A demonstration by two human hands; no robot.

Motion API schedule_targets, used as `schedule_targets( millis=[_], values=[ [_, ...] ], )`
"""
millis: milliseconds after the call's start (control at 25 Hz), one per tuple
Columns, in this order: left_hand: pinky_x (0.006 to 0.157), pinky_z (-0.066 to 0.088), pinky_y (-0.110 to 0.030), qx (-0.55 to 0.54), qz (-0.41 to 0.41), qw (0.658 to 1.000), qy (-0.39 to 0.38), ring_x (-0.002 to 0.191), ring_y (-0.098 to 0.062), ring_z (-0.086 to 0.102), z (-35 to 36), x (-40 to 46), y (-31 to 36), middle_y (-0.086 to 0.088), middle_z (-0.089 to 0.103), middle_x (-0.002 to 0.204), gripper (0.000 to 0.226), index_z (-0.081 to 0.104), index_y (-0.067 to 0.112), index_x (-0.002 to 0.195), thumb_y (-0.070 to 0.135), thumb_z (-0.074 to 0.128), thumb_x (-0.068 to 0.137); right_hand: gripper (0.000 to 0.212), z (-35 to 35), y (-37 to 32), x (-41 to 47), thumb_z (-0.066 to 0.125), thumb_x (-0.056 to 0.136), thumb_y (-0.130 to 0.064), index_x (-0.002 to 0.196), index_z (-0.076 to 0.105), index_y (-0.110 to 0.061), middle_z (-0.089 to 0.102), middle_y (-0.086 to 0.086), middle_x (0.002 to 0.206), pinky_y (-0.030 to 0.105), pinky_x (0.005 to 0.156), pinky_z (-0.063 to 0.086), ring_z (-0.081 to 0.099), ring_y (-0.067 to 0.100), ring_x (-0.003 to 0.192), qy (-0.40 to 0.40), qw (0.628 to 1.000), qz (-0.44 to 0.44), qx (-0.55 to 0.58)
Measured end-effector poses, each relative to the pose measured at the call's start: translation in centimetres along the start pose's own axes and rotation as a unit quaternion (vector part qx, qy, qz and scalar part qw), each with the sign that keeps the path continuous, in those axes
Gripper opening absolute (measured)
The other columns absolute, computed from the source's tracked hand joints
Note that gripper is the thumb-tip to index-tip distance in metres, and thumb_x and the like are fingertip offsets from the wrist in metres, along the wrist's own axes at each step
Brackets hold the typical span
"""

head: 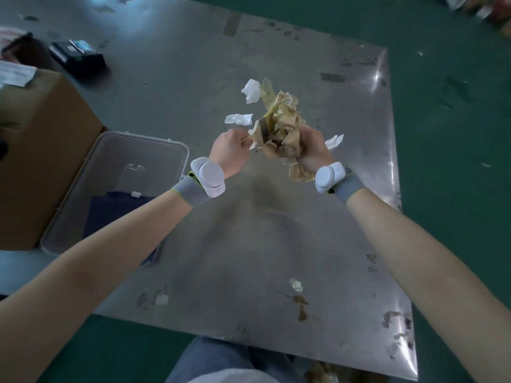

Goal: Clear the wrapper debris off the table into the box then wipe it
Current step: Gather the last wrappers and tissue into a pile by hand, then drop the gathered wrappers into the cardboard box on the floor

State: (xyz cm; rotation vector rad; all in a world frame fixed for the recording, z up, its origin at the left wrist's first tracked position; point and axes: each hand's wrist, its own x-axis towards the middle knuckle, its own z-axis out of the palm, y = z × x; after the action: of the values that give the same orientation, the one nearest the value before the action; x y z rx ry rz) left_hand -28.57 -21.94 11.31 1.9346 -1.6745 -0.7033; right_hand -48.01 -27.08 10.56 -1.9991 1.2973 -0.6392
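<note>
A crumpled wad of brown and yellowish wrapper debris [279,125] is held up above the grey metal table [345,167]. My right hand [311,150] is closed around the wad's right side. My left hand [231,152] pinches a loose strip at its left edge. White paper scraps lie around it: one [251,90] at the top, one [238,118] to the left and one [334,141] to the right. A clear plastic box [116,172] stands open to the left with a dark blue cloth [110,214] inside.
A brown cardboard box [41,150] sits left of the plastic box. A black device [78,56] lies at the back left. Small scraps and tape marks [297,288] dot the table's near part and right edge. My legs in jeans [221,357] show below the table.
</note>
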Motion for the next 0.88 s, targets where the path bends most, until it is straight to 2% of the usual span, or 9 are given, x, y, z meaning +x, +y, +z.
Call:
schedule_targets(
  millis=[80, 120, 240, 320, 400, 560, 720, 880],
  values=[
    [0.058, 0.023, -0.031, -0.003, 0.007, 1.000, -0.002, 0.066, -0.025, 0.025, 0.4, -1.5, 0.8, -0.004, 0.024, 0.055, 0.039, 0.022, 0.015, 0.057, 0.011, 0.043, 0.090, 0.054, -1.0, 0.2, -1.8, 0.068, 0.074, 0.004, 0.095, 0.056, -0.045, 0.060, 0.000, 0.096, 0.019, 0.079, 0.044, 0.057, 0.013, 0.092, -0.009, 1.000, -0.008, 0.014],
    [0.058, 0.023, -0.031, -0.004, 0.011, 1.000, -0.003, 0.066, -0.024, 0.025, 0.7, -2.3, 1.2, -0.004, 0.023, 0.056, 0.039, 0.022, 0.015, 0.058, 0.011, 0.043, 0.090, 0.054, -1.3, 0.4, -2.8, 0.071, 0.073, 0.004, 0.098, 0.057, -0.042, 0.060, 0.002, 0.097, 0.016, 0.079, 0.044, 0.057, 0.013, 0.093, -0.013, 1.000, -0.009, 0.023],
    [0.058, 0.023, -0.031, -0.003, 0.021, 1.000, -0.013, 0.066, -0.025, 0.025, 1.9, -5.4, 2.6, -0.005, 0.025, 0.058, 0.034, 0.027, 0.012, 0.061, 0.011, 0.043, 0.091, 0.047, -2.0, 1.5, -6.5, 0.073, 0.071, 0.006, 0.113, 0.063, -0.013, 0.064, 0.015, 0.103, 0.006, 0.076, 0.043, 0.056, 0.015, 0.096, -0.008, 0.999, -0.016, 0.038],
    [0.056, 0.024, -0.030, 0.003, 0.026, 0.999, -0.019, 0.065, -0.026, 0.027, 3.1, -7.9, 3.7, -0.006, 0.028, 0.058, 0.035, 0.027, 0.013, 0.059, 0.011, 0.043, 0.091, 0.049, -2.5, 1.9, -9.6, 0.072, 0.071, 0.003, 0.111, 0.062, -0.022, 0.064, 0.009, 0.104, 0.002, 0.076, 0.041, 0.056, 0.012, 0.098, 0.003, 0.999, -0.017, 0.045],
    [0.053, 0.022, -0.032, 0.010, 0.030, 0.999, -0.027, 0.064, -0.027, 0.029, 4.2, -10.0, 4.4, -0.006, 0.030, 0.058, 0.033, 0.029, 0.011, 0.060, 0.011, 0.043, 0.091, 0.054, -3.0, 2.2, -12.5, 0.074, 0.070, 0.005, 0.103, 0.057, -0.035, 0.061, 0.001, 0.102, 0.003, 0.076, 0.041, 0.056, 0.007, 0.097, 0.011, 0.999, -0.006, 0.049],
    [0.056, 0.025, -0.030, 0.013, 0.046, 0.998, -0.039, 0.065, -0.028, 0.032, 6.1, -13.8, 5.7, -0.008, 0.033, 0.059, 0.029, 0.035, 0.006, 0.065, 0.011, 0.043, 0.092, 0.038, -3.7, 3.2, -17.7, 0.069, 0.076, 0.000, 0.098, 0.058, -0.028, 0.061, 0.003, 0.097, 0.019, 0.076, 0.043, 0.057, 0.014, 0.093, 0.025, 0.999, 0.017, 0.016],
    [0.058, 0.027, -0.030, 0.007, 0.089, 0.994, -0.062, 0.064, -0.029, 0.032, 8.3, -18.4, 7.7, -0.011, 0.035, 0.061, 0.029, 0.039, 0.004, 0.067, 0.012, 0.045, 0.094, 0.028, -5.0, 4.0, -24.3, 0.066, 0.080, -0.005, 0.098, 0.061, -0.026, 0.063, 0.001, 0.096, 0.005, 0.070, 0.040, 0.059, 0.008, 0.087, 0.052, 0.998, 0.039, 0.010],
    [0.059, 0.029, -0.031, 0.006, 0.117, 0.989, -0.094, 0.065, -0.028, 0.035, 9.7, -21.4, 8.8, -0.014, 0.040, 0.066, 0.030, 0.047, -0.003, 0.072, 0.015, 0.045, 0.096, 0.038, -5.6, 3.9, -29.6, 0.067, 0.081, -0.004, 0.076, 0.050, -0.038, 0.055, -0.005, 0.083, 0.010, 0.067, 0.037, 0.052, 0.006, 0.078, 0.075, 0.996, 0.054, 0.009]
  ],
)
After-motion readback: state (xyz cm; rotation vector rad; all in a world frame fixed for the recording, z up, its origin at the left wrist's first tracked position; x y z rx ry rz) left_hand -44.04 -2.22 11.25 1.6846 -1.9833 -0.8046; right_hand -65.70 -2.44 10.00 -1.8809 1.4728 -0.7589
